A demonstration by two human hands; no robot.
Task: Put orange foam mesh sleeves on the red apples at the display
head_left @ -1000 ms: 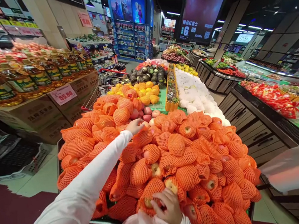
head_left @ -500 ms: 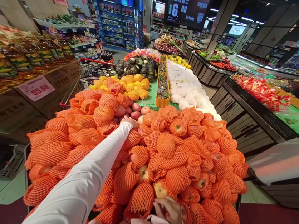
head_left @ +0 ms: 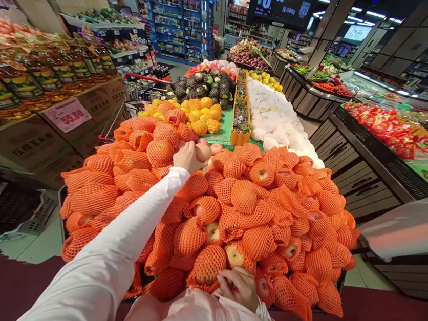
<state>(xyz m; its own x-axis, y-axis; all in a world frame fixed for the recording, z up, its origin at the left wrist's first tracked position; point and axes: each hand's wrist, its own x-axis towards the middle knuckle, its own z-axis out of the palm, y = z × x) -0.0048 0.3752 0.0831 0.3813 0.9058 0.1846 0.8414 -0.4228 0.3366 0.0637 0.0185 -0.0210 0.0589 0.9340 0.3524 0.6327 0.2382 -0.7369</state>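
Note:
My left hand point(head_left: 185, 158), its white-sleeved arm stretched across the pile, is closed around a bare reddish apple point(head_left: 203, 152) at the back of the heap. A few more bare apples lie close by, one of them a pale red apple point(head_left: 216, 148) just beyond. Orange foam-netted apples point(head_left: 243, 197) cover the stand on all sides. Low in front of my body, my right hand point(head_left: 241, 287) has curled fingers beside a yellowish netted apple point(head_left: 234, 255). What those fingers hold, if anything, is hidden.
Behind the apples lie netted yellow fruit point(head_left: 205, 114), dark netted fruit point(head_left: 205, 86) and white-wrapped fruit point(head_left: 274, 115), split by an orange planter divider point(head_left: 240, 111). Oil bottles point(head_left: 35, 80) stand on cartons at left. A plastic bag roll point(head_left: 418, 226) juts in at right.
My left hand has gone from resting on the bare apples to gripping one and lifting it slightly. My right hand stays low with fingers curled. The view has shifted a little.

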